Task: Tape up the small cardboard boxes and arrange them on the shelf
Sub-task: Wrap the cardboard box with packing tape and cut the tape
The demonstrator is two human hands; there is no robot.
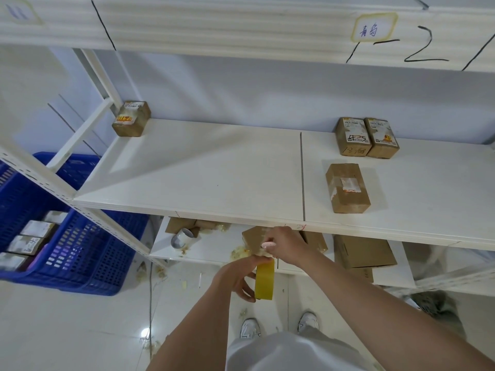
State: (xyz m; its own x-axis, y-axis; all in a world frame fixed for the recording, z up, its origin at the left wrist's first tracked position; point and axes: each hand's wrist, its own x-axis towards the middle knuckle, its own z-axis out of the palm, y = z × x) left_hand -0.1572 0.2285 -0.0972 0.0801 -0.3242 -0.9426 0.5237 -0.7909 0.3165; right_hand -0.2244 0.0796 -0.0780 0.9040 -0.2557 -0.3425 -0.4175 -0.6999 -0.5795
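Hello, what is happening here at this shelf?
A person is taping a small cardboard box, held below the front edge of the shelf. The right hand grips the box while the left hand holds a yellow tape roll against it. Four boxes already sit on the shelf: one at the back left, a pair at the back right, and one nearer the front.

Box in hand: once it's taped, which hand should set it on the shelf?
Right. The right hand already grips the box just below the shelf edge; the left hand holds the tape roll.
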